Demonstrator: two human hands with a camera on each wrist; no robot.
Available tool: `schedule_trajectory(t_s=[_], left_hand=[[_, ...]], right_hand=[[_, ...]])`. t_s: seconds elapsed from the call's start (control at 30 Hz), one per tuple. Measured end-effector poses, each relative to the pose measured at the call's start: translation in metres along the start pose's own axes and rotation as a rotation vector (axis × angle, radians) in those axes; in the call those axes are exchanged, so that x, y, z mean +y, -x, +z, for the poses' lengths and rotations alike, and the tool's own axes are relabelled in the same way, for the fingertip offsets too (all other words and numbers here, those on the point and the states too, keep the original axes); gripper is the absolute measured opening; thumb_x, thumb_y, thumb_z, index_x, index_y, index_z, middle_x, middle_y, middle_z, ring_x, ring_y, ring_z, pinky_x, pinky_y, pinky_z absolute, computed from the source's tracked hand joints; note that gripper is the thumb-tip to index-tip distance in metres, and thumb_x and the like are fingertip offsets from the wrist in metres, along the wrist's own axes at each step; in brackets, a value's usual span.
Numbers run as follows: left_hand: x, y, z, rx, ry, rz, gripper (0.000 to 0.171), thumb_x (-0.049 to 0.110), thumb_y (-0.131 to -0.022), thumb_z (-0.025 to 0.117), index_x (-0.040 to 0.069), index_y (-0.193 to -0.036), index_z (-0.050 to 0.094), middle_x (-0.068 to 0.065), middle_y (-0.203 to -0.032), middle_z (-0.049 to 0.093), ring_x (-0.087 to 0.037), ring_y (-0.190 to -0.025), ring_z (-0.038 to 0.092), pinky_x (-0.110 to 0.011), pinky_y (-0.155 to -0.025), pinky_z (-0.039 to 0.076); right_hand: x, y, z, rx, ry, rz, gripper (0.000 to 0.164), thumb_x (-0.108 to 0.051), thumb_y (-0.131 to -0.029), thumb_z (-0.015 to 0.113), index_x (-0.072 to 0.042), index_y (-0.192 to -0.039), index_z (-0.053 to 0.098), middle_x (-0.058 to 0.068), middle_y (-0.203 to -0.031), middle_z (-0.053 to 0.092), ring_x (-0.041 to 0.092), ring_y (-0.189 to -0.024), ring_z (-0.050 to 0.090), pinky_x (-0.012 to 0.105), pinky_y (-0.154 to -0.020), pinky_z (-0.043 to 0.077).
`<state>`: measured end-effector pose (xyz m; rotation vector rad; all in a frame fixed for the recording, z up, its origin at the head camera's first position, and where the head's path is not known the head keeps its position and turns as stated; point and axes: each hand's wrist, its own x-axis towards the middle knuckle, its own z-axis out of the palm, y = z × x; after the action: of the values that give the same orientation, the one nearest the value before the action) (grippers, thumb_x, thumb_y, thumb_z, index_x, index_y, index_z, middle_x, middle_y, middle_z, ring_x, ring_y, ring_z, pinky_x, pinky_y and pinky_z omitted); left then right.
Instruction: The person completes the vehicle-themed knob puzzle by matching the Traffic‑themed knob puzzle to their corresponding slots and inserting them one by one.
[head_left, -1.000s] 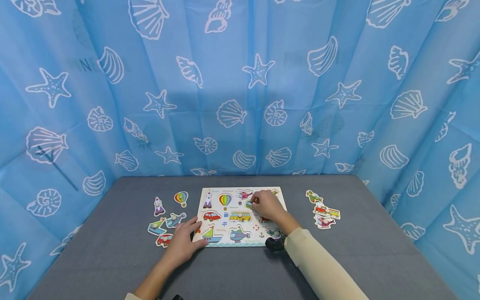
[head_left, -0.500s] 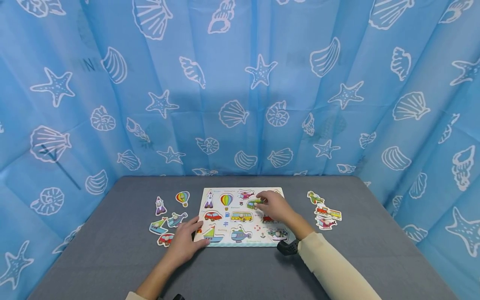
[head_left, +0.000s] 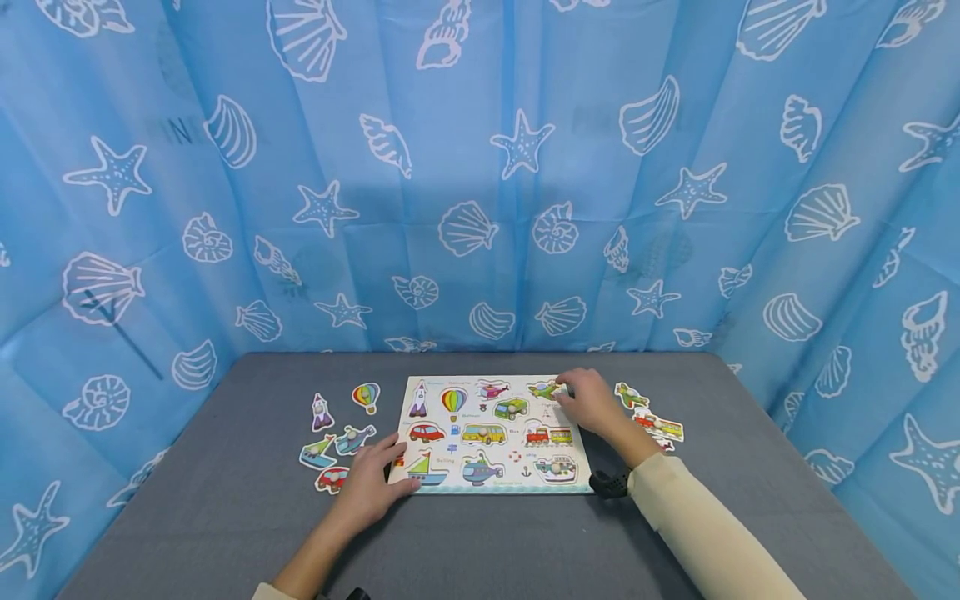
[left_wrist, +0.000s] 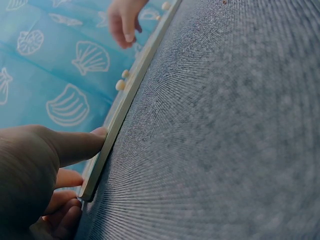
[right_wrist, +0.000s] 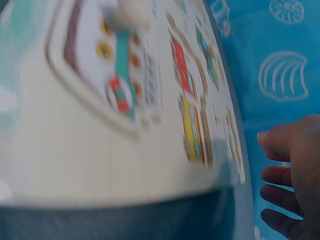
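Observation:
A white puzzle board [head_left: 444,454] with pictured vehicles lies on the grey table. My left hand [head_left: 365,483] rests at its left front corner, thumb [left_wrist: 82,145] against the front edge and fingers beside the left edge. My right hand [head_left: 592,402] hovers at the board's back right corner, fingertips near the green airplane picture [head_left: 543,390]. In the right wrist view its fingers [right_wrist: 280,197] are relaxed and hold nothing. A green truck piece [head_left: 511,408] with a knob sits in its slot. A bus piece [head_left: 483,433] and a ship piece [head_left: 557,469] also sit in the board.
Left of the board lie loose knobbed pieces: a rocket [head_left: 321,412], a balloon [head_left: 366,397], a submarine [head_left: 354,439], a sailboat [head_left: 317,452] and a car [head_left: 331,479]. To its right lie an airplane piece [head_left: 630,395] and a train piece [head_left: 660,424]. A blue curtain [head_left: 480,275] hangs behind.
My right hand has let go of the truck piece, now lying in its slot, and has moved right to the board's back right corner. My left hand stays in place.

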<state>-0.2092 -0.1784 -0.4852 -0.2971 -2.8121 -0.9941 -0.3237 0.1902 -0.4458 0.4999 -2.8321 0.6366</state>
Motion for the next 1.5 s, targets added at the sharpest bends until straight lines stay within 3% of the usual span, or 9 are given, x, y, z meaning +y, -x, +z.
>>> schedule_trajectory(t_s=[0.43, 0.7, 0.9, 1.5], left_hand=[[0.0, 0.001, -0.001, 0.004, -0.002, 0.012, 0.059, 0.024, -0.075, 0.083, -0.001, -0.126, 0.064, -0.021, -0.137, 0.052, -0.043, -0.124, 0.044, -0.059, -0.103, 0.031], [0.0, 0.0, 0.0, 0.017, 0.003, 0.011, 0.059, 0.023, -0.075, 0.083, -0.001, -0.126, 0.064, -0.02, -0.138, 0.052, -0.041, -0.124, 0.045, -0.057, -0.101, 0.034], [0.0, 0.001, -0.001, 0.01, 0.001, 0.007, 0.06, 0.024, -0.075, 0.083, -0.001, -0.126, 0.063, -0.02, -0.138, 0.052, -0.041, -0.125, 0.044, -0.057, -0.102, 0.033], [0.001, 0.001, 0.0, 0.0, 0.004, -0.008, 0.06, 0.024, -0.075, 0.083, 0.0, -0.127, 0.063, -0.019, -0.139, 0.052, -0.041, -0.125, 0.044, -0.057, -0.102, 0.033]], right_hand=[[0.039, 0.004, -0.013, 0.063, 0.11, 0.147, 0.028, -0.016, -0.089, 0.069, 0.001, -0.11, 0.068, 0.023, -0.111, 0.064, 0.044, -0.106, 0.054, 0.058, -0.088, 0.042], [0.061, 0.012, -0.012, 0.13, 0.127, 0.236, 0.026, -0.017, -0.089, 0.067, 0.002, -0.107, 0.068, 0.024, -0.109, 0.063, 0.046, -0.103, 0.053, 0.062, -0.085, 0.04], [0.075, 0.019, -0.013, 0.119, 0.115, 0.306, 0.023, -0.017, -0.092, 0.063, 0.002, -0.105, 0.067, 0.023, -0.104, 0.063, 0.047, -0.101, 0.052, 0.062, -0.084, 0.038], [0.085, 0.027, -0.014, 0.17, 0.056, 0.437, 0.021, -0.014, -0.094, 0.06, 0.004, -0.101, 0.068, 0.018, -0.093, 0.06, 0.039, -0.093, 0.051, 0.056, -0.082, 0.038]])
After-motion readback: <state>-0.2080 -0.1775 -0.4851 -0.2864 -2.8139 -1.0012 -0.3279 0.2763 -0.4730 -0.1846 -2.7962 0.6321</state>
